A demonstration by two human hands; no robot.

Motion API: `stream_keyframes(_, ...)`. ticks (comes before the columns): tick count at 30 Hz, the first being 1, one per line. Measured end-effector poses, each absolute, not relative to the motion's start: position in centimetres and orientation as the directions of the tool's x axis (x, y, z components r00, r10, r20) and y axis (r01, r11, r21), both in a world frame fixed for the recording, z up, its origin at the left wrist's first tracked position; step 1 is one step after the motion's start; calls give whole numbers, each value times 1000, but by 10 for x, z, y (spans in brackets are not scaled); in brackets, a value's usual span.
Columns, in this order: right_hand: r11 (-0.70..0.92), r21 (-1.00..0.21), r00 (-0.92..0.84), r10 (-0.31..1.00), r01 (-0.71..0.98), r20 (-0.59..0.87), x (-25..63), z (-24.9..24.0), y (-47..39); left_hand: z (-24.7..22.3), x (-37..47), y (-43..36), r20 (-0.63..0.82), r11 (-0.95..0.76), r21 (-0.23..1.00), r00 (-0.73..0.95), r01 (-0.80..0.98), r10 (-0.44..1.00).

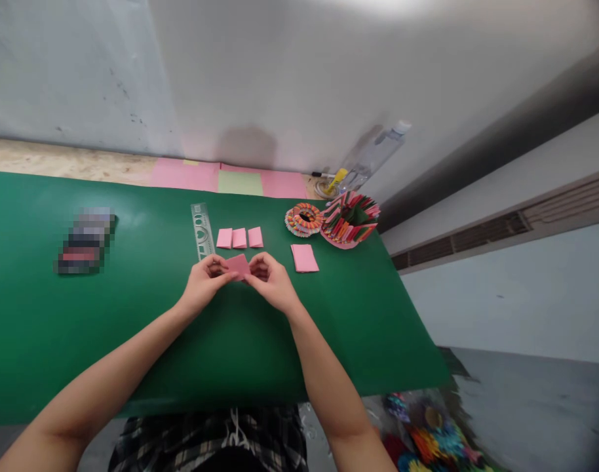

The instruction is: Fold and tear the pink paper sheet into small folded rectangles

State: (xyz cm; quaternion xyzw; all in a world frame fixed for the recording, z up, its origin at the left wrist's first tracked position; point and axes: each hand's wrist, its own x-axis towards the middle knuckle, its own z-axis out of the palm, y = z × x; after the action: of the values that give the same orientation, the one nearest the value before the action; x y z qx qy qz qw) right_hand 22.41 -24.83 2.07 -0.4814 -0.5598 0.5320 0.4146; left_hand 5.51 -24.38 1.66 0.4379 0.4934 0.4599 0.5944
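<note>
A small piece of pink paper is held up over the green table, pinched from both sides. My left hand grips its left edge between thumb and fingers. On the opposite edge, my right hand pinches it the same way. Just beyond lie three folded pink papers in a row. A clear plastic ruler with cut-out shapes rests left of them, its near end close to my left hand. To the right of my right hand sits a stack of pink paper pieces.
A round orange-and-white paper piece and a basket-like holder of folded papers stand back right. Behind them are a clear bottle and a yellow marker. Pink sheets lie along the wall. A blurred phone-like object lies left.
</note>
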Motion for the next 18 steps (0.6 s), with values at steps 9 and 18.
stream_keyframes(9,52,-985,178,981,166,82,249,4,-216,13,53,-241,-74,75,997,43,-17,996)
stream_keyframes(18,77,-344,6,973,936,233,262,-1,-198,6,53,-242,-51,46,996,74,78,996)
